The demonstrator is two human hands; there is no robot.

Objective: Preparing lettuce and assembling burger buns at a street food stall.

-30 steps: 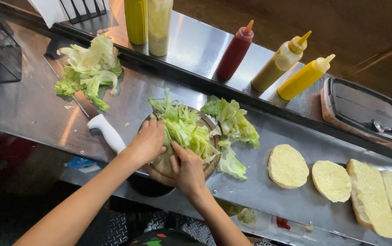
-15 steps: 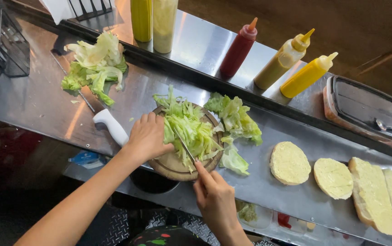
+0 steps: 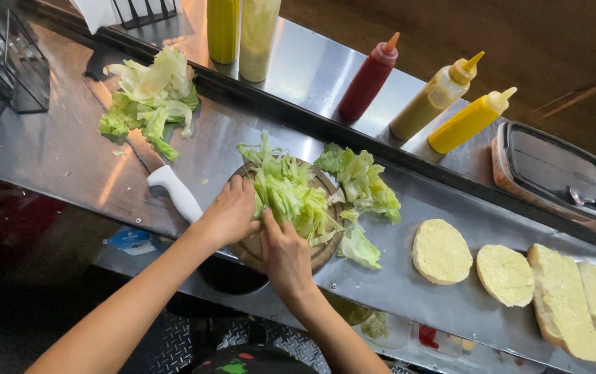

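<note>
A round wooden cutting board [image 3: 326, 251] lies on the steel counter [image 3: 55, 159] with a heap of green lettuce leaves [image 3: 285, 188] on it. My left hand [image 3: 231, 213] rests on the board's left edge, fingers against the lettuce heap. My right hand [image 3: 285, 251] is at the board's near edge, its fingers pressing into the bottom of the same heap. More lettuce [image 3: 362, 181] spills off the board to the right. A white-handled knife [image 3: 172, 188] lies on the counter just left of my left hand.
Another lettuce pile [image 3: 151, 95] sits at the far left. Red, olive and yellow squeeze bottles [image 3: 470, 122] stand on the raised shelf. Round bun halves [image 3: 441, 251] and long bread slices [image 3: 567, 299] lie at the right. A lidded container [image 3: 553, 174] holds a utensil.
My right hand has come back up from the near edge onto the lettuce on the board. My left hand stayed on the board's left side.
</note>
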